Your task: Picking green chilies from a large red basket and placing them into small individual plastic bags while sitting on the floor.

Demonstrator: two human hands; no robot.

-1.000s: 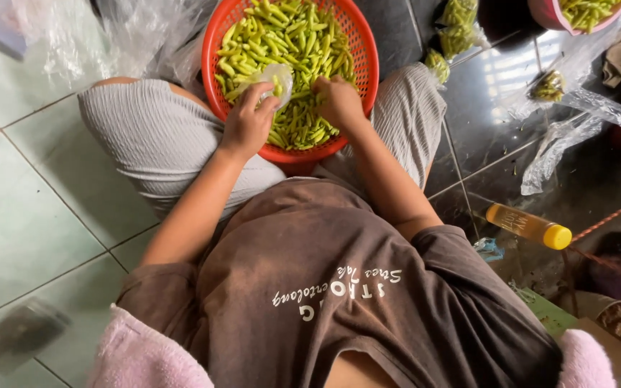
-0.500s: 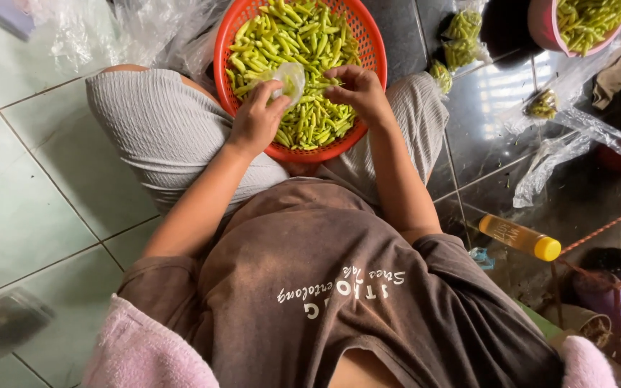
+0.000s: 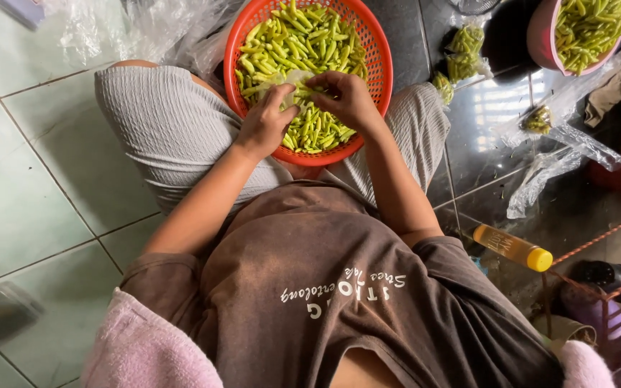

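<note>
A red plastic basket (image 3: 379,61) full of green chili peppers (image 3: 303,36) rests on my lap. My left hand (image 3: 264,126) grips a small clear plastic bag (image 3: 289,81) over the basket's near side. My right hand (image 3: 346,97) is at the bag's mouth, its fingers pinched on a few green chilies. Both hands nearly touch above the heap.
Crumpled clear plastic (image 3: 145,29) lies on the tiled floor at the top left. Small filled bags of chilies (image 3: 465,54) sit to the right, near a pink bowl of chilies (image 3: 540,32). A yellow-capped bottle (image 3: 512,248) lies at my right side, with a loose plastic bag (image 3: 555,162) beyond it.
My right hand has moved left from the basket's side to the mouth of the bag held in my left hand. The view has shifted slightly.
</note>
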